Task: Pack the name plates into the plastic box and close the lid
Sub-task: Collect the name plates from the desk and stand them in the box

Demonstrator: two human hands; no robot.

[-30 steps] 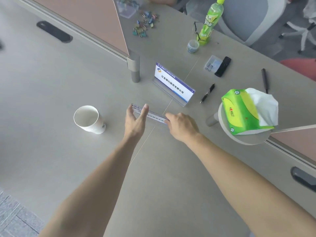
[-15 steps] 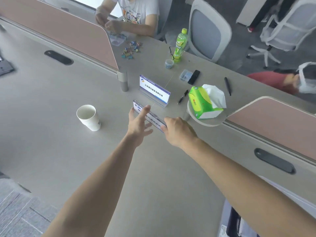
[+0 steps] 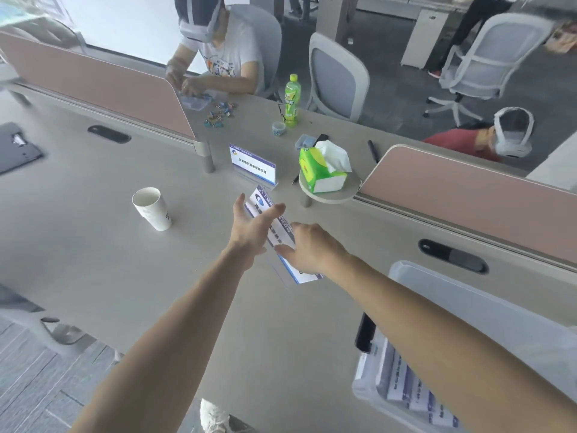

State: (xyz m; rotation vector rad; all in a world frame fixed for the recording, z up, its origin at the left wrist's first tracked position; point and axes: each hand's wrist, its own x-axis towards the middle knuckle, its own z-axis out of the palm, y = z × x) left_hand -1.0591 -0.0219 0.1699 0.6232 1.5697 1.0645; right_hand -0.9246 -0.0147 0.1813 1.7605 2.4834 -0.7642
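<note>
Acrylic name plate (image 3: 263, 203), edge-on near the desk a second ago, now shows its printed face at frame centre, angled toward the plastic box (image 3: 359, 382) at lower right; transfer appears under way. Right hand (image 3: 315, 248) grips its near end. Left hand (image 3: 253, 228) steadies the far end, fingers straight and spread.

Office: partitioned desks (image 3: 93, 189), swivel chairs (image 3: 337, 76)
</note>
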